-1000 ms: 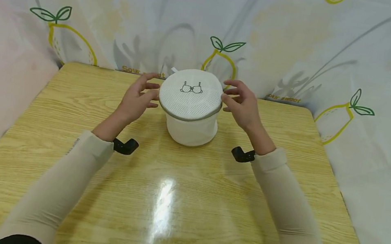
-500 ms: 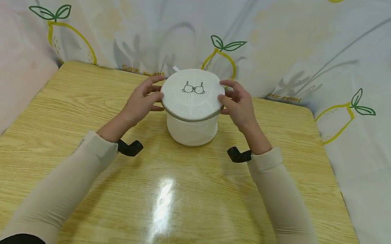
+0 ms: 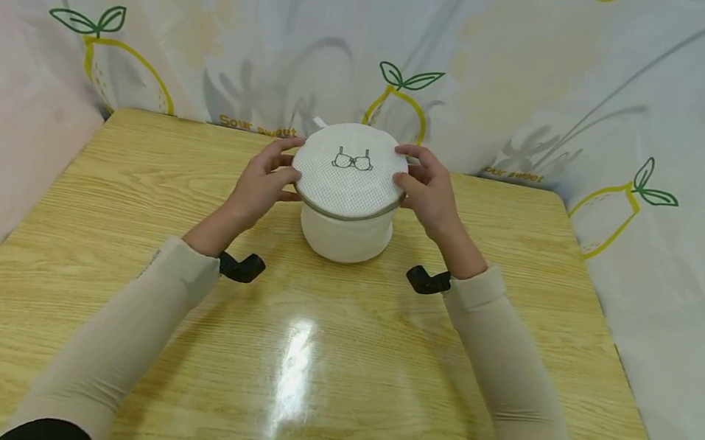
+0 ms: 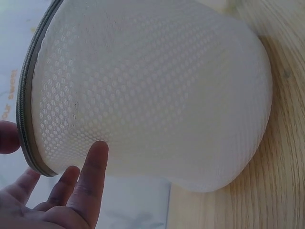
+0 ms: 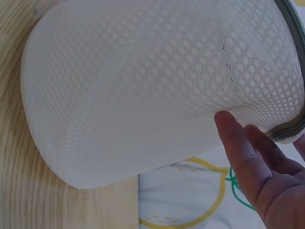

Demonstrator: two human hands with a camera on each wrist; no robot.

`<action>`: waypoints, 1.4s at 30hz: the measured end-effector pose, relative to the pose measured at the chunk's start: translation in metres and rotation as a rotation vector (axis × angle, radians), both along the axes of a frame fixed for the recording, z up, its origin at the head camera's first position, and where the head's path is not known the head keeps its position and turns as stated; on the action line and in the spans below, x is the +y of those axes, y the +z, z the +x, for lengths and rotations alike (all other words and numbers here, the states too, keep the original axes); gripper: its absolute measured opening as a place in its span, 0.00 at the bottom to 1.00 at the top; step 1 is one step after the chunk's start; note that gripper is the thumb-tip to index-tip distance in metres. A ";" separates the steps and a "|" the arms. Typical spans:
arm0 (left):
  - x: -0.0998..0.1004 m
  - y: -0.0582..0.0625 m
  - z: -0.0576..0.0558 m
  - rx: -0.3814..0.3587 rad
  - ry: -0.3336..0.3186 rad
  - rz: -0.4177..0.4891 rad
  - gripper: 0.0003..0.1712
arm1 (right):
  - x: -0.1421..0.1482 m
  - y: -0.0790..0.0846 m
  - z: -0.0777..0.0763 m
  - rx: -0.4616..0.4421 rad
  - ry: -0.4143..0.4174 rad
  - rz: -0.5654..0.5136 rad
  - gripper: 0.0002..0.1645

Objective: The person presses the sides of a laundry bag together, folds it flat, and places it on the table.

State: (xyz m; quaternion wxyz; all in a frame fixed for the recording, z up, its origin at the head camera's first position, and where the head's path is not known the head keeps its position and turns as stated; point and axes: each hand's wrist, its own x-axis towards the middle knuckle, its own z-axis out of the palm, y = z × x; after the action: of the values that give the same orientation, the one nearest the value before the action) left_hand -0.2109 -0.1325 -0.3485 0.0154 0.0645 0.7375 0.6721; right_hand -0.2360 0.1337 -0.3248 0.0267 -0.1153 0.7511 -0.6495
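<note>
A white mesh bra wash bag [image 3: 342, 237], round like a drum, stands upright on the table, its lid printed with a small bra drawing. A grey-green zipper [image 4: 26, 100] runs round the lid's edge. At the left of the rim, my left hand [image 3: 259, 182] holds the bag, with thumb and index finger at the lid's edge and other fingers against the mesh side. My right hand [image 3: 431, 192] grips the opposite side of the rim, thumb on top; in the right wrist view a fingertip [image 5: 223, 118] touches the mesh wall below the zipper.
The wood-grain table [image 3: 329, 395] spreads beneath the bag. Behind it and on both sides hangs a white curtain [image 3: 512, 70] with lemon prints, close to the table's back edge. A small white tag [image 3: 319, 122] sticks out behind the lid.
Both hands have closed in from beside the bag onto its rim. The lid has shifted slightly to the right, while the base has stayed in place.
</note>
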 end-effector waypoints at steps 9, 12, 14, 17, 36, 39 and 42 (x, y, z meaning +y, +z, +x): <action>0.004 0.002 -0.002 -0.053 0.020 0.065 0.31 | -0.001 -0.004 -0.002 -0.067 -0.004 -0.100 0.22; 0.005 0.003 -0.002 -0.080 0.026 0.087 0.31 | -0.002 -0.003 -0.001 -0.090 -0.006 -0.135 0.22; 0.005 0.003 -0.002 -0.100 0.028 0.108 0.31 | -0.002 -0.003 0.000 -0.101 -0.003 -0.156 0.22; 0.006 0.002 -0.002 -0.121 0.027 0.133 0.31 | -0.003 -0.003 0.000 -0.114 0.004 -0.177 0.23; 0.010 -0.003 -0.007 -0.148 0.027 0.261 0.34 | -0.005 -0.015 -0.007 -0.146 -0.015 -0.311 0.22; 0.011 -0.005 -0.008 -0.149 0.022 0.267 0.33 | -0.005 -0.016 -0.008 -0.145 -0.015 -0.318 0.22; 0.011 -0.007 -0.008 -0.145 0.020 0.246 0.33 | -0.004 -0.017 -0.008 -0.131 -0.020 -0.297 0.22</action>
State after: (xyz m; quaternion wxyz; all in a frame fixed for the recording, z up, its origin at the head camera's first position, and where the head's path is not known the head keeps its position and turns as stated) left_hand -0.2194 -0.1219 -0.3555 0.0541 0.0098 0.6470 0.7605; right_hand -0.2438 0.1294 -0.3421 0.0517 -0.0679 0.6447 -0.7596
